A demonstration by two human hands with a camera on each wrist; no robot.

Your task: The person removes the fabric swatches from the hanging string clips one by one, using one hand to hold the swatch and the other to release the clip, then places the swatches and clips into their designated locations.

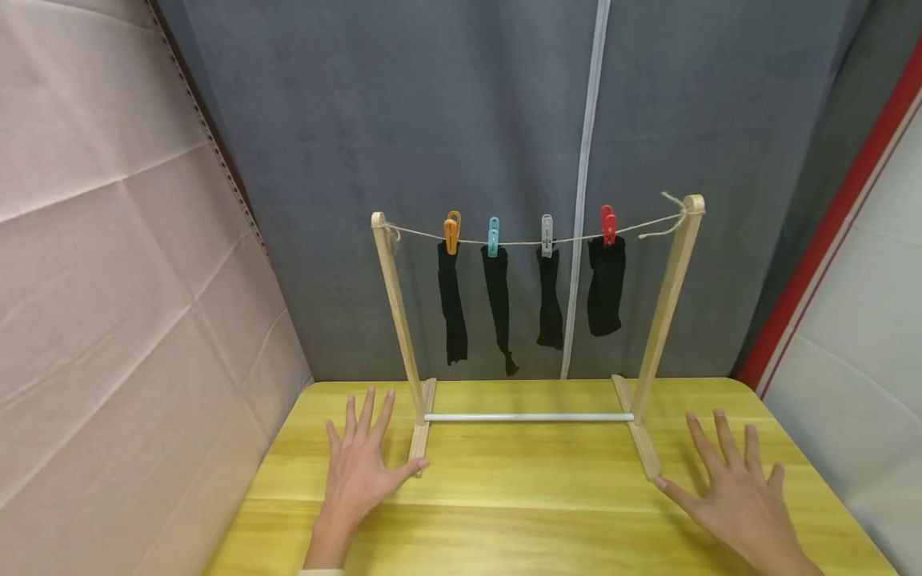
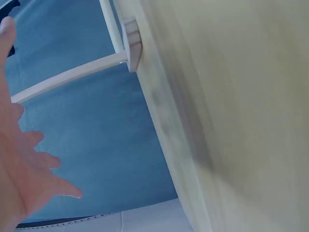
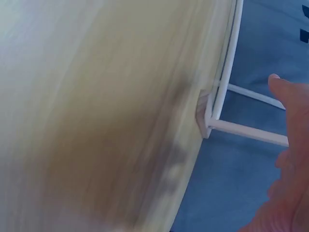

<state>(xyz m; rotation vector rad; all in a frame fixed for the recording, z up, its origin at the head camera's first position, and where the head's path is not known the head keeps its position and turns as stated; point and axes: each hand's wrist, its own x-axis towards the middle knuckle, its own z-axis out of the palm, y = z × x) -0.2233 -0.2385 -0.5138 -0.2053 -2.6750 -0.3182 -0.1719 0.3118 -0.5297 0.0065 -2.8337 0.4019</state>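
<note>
A small wooden drying rack (image 1: 398, 320) stands on the table, with a string (image 1: 519, 242) tied between its two posts. Four would be several: several black socks (image 1: 607, 288) hang from the string, each under its own clothespin, orange (image 1: 451, 233), light blue (image 1: 493, 237), grey (image 1: 547, 236) and red (image 1: 608, 226). Fingers spread, my left hand (image 1: 358, 472) is beside the rack's left foot, its thumb overlapping that foot in the head view. My right hand (image 1: 742, 504) is spread the same way, thumb tip right at the front end of the right foot (image 1: 644, 450). Neither hand holds anything.
A white rod (image 1: 529, 418) joins the rack's feet low over the yellow wood-grain table (image 1: 533, 496). Close behind the rack hangs a grey curtain (image 1: 346, 160). Pale fabric walls (image 1: 108, 280) rise on both sides, the right one with a red edge (image 1: 814, 272).
</note>
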